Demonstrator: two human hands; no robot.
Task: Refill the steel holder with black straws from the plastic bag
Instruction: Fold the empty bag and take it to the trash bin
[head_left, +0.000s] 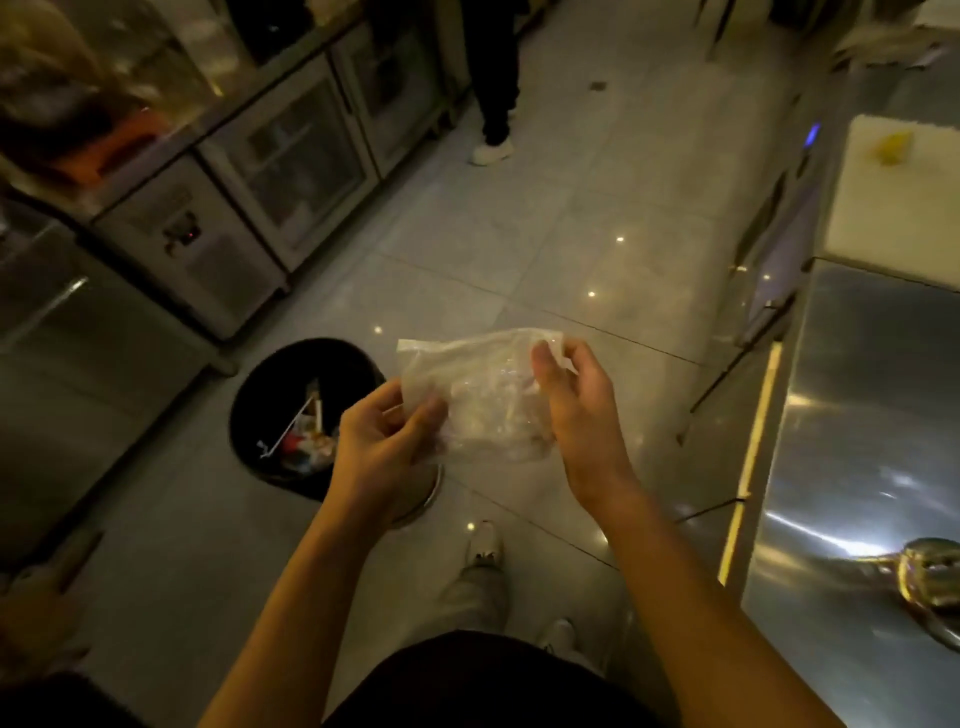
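A crumpled clear plastic bag (483, 395) hangs between both hands above the tiled floor. No black straws show inside it. My left hand (384, 436) grips the bag's lower left part with curled fingers. My right hand (576, 405) pinches its upper right edge between thumb and fingers. A shiny steel object (930, 577), which may be the holder, sits blurred on the steel counter at the lower right edge.
A black bin (291, 410) with rubbish stands on the floor just left of my hands. Steel fridges (270, 171) line the left side. A steel counter (857, 415) and a white board (904, 197) run along the right. Another person's legs (496, 119) stand ahead.
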